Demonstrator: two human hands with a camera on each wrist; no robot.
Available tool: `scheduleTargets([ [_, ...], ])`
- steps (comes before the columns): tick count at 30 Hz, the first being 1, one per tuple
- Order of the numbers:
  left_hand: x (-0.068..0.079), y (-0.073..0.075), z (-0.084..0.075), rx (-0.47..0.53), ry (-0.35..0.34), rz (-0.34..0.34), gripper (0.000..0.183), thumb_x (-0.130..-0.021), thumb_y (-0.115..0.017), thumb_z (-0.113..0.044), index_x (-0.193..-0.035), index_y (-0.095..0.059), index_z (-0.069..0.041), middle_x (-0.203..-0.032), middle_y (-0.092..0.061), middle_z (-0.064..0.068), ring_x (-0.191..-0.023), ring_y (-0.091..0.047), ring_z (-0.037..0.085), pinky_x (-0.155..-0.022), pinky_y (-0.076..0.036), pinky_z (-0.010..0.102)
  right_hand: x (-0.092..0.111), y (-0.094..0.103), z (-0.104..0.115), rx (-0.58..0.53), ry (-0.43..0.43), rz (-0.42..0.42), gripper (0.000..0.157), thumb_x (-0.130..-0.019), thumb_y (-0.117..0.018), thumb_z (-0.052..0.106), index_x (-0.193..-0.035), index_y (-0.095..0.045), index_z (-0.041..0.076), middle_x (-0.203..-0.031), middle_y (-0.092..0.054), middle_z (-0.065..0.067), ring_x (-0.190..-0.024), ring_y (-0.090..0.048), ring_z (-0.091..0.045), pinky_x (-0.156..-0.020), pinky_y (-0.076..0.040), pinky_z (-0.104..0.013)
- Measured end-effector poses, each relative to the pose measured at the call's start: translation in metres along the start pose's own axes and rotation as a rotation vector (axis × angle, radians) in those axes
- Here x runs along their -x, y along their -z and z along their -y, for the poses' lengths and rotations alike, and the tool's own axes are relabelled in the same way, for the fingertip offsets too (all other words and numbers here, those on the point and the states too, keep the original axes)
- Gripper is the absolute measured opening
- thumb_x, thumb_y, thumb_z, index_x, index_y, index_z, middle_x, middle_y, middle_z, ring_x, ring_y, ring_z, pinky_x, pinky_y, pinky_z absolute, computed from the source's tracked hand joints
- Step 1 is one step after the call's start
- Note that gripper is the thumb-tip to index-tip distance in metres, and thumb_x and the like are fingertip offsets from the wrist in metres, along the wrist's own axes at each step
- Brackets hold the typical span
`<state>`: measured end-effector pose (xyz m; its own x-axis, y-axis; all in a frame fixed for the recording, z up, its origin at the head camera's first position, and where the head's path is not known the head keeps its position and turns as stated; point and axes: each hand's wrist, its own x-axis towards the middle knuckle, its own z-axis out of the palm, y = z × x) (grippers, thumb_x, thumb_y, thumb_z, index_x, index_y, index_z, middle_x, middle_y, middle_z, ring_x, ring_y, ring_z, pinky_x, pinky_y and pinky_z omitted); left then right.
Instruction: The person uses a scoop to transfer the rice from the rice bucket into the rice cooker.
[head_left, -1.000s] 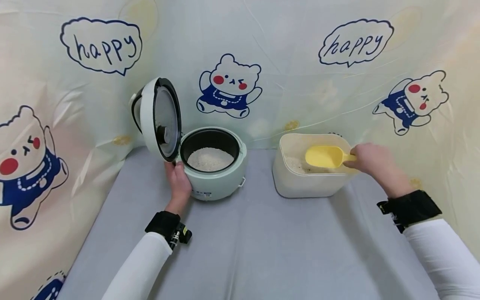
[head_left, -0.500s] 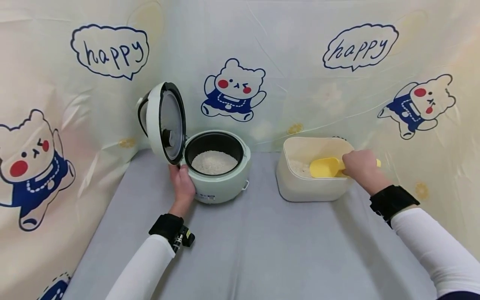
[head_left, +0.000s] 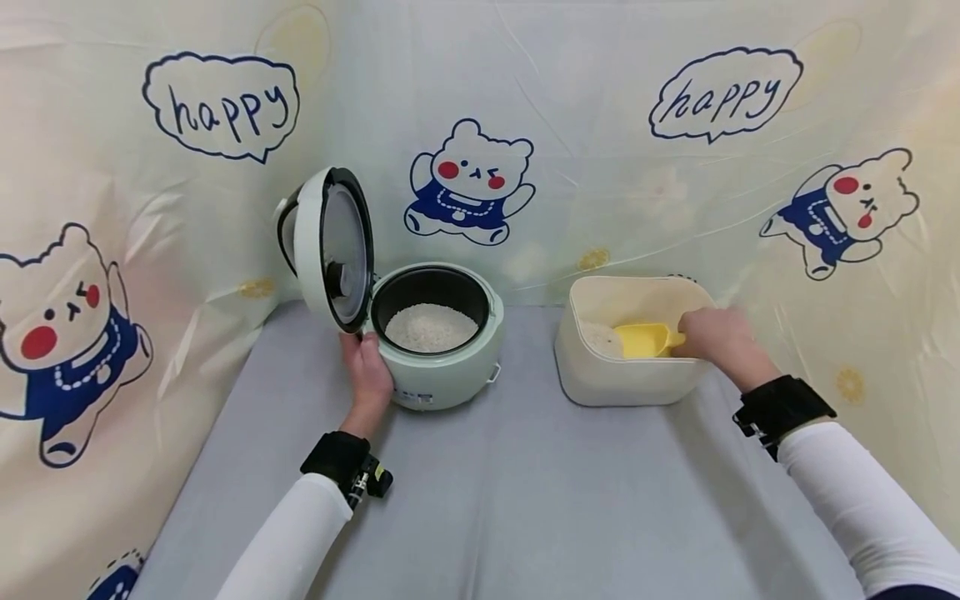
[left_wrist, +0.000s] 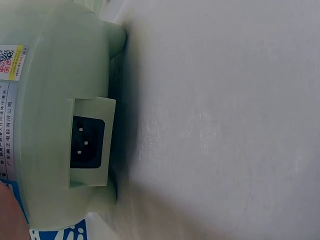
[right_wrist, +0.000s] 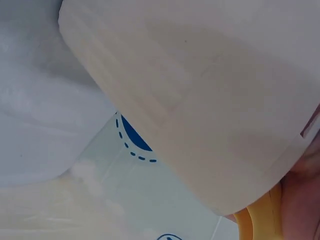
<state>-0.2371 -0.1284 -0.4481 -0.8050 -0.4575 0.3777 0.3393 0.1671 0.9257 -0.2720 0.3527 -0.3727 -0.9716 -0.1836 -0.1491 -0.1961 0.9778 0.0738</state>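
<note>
My left hand (head_left: 367, 375) rests its fingers against the left side of a pale green rice cooker (head_left: 450, 383), below the raised lid (head_left: 347, 250). White rice (head_left: 430, 327) lies in the cooker's dark pot. In the left wrist view, the cooker's power socket (left_wrist: 87, 142) faces the camera, and only a bit of the hand shows. At the right, my right hand (head_left: 723, 337) grips a yellow scoop (head_left: 645, 340) by its handle. The scoop's bowl dips inside a cream rice bin (head_left: 626, 385), beside the rice (head_left: 600, 337) there; the bin's front wall hides its lower part.
A grey cloth (head_left: 525, 500) covers the table, with the cooker and bin standing apart on it. Behind hangs a pale printed curtain (head_left: 585, 183) with bears and lettering. The open lid leans up at the cooker's left.
The scoop has gone from above the bin's rim down into it, and my right hand has shifted left and lower. My left hand stays at the cooker; the head view has shifted slightly.
</note>
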Motion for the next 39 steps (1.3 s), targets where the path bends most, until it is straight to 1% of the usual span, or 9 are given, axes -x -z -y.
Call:
scheduleTargets([
  [3,0.001,0.000,0.000,-0.001,0.012,-0.005,0.059,-0.091,-0.033,-0.001,-0.150,-0.031,0.002,-0.150,-0.038,0.018,-0.134,-0.032,0.020,-0.113,-0.023,0.035,0.000,-0.002,0.001,-0.054,0.004,0.006,0.032,-0.079,-0.072,0.037,-0.087,-0.067,0.006,-0.073,-0.056,-0.007,-0.069,-0.049,-0.025,-0.064,-0.032,-0.038],
  [7,-0.004,0.000,0.017,0.002,0.011,-0.003,0.059,-0.091,-0.033,-0.002,-0.150,-0.031,0.000,-0.150,-0.038,0.016,-0.133,-0.032,0.020,-0.113,-0.023,0.037,-0.001,-0.004,0.002,-0.092,-0.001,0.034,0.036,-0.079,-0.071,0.043,-0.087,-0.068,0.007,-0.074,-0.056,-0.005,-0.067,-0.049,-0.022,-0.059,-0.034,-0.035],
  [11,-0.009,0.000,0.035,-0.002,0.009,-0.002,0.060,-0.091,-0.035,-0.004,-0.151,-0.032,-0.006,-0.151,-0.038,0.010,-0.134,-0.032,0.015,-0.113,-0.023,0.036,-0.005,-0.005,0.005,-0.129,-0.016,0.058,0.037,-0.079,-0.070,0.045,-0.087,-0.070,0.009,-0.072,-0.054,-0.004,-0.066,-0.049,-0.021,-0.056,-0.033,-0.033],
  [17,-0.007,0.000,0.041,0.000,-0.010,0.006,0.062,-0.090,-0.035,-0.007,-0.153,-0.031,-0.011,-0.152,-0.037,0.004,-0.135,-0.031,0.011,-0.114,-0.023,0.037,-0.012,-0.011,0.006,-0.231,0.035,0.103,0.032,-0.080,-0.072,0.043,-0.075,-0.069,0.011,-0.059,-0.041,0.001,-0.057,-0.045,-0.017,-0.052,-0.030,-0.029],
  [20,-0.008,0.000,0.042,0.001,-0.020,0.004,0.062,-0.091,-0.035,-0.008,-0.153,-0.031,-0.011,-0.153,-0.037,0.004,-0.135,-0.031,0.011,-0.115,-0.022,0.037,-0.017,-0.014,0.004,-0.279,0.064,0.119,0.032,-0.081,-0.072,0.043,-0.074,-0.068,0.011,-0.057,-0.037,0.004,-0.055,-0.043,-0.015,-0.052,-0.030,-0.028],
  [25,-0.010,0.000,0.040,-0.013,-0.009,0.007,0.061,-0.092,-0.035,-0.007,-0.152,-0.031,-0.009,-0.153,-0.037,0.005,-0.135,-0.031,0.013,-0.115,-0.022,0.038,-0.025,-0.017,0.003,-0.376,0.077,0.149,0.035,-0.082,-0.072,0.044,-0.073,-0.068,0.011,-0.055,-0.037,0.005,-0.053,-0.043,-0.014,-0.053,-0.031,-0.026],
  [28,-0.010,0.000,0.035,0.002,-0.007,0.014,0.061,-0.092,-0.035,-0.004,-0.152,-0.030,-0.007,-0.153,-0.036,0.008,-0.135,-0.031,0.015,-0.115,-0.022,0.040,-0.025,-0.016,0.003,-0.411,0.079,0.151,0.037,-0.081,-0.072,0.046,-0.073,-0.067,0.010,-0.055,-0.036,0.006,-0.053,-0.043,-0.014,-0.052,-0.031,-0.026],
  [35,0.002,0.002,0.003,0.007,0.009,0.014,0.058,-0.092,-0.033,-0.001,-0.150,-0.029,0.003,-0.151,-0.036,0.018,-0.134,-0.031,0.022,-0.114,-0.022,0.042,-0.019,-0.010,0.004,-0.398,0.118,0.136,0.035,-0.082,-0.072,0.045,-0.072,-0.065,0.012,-0.054,-0.037,0.007,-0.050,-0.041,-0.012,-0.048,-0.029,-0.024],
  [39,0.002,0.002,0.000,0.008,0.002,0.013,0.057,-0.092,-0.034,0.000,-0.149,-0.030,0.004,-0.150,-0.036,0.018,-0.134,-0.031,0.023,-0.114,-0.022,0.043,-0.015,-0.001,-0.001,-0.407,0.144,0.116,0.034,-0.082,-0.071,0.045,-0.075,-0.066,0.012,-0.055,-0.036,0.006,-0.050,-0.042,-0.013,-0.048,-0.030,-0.024],
])
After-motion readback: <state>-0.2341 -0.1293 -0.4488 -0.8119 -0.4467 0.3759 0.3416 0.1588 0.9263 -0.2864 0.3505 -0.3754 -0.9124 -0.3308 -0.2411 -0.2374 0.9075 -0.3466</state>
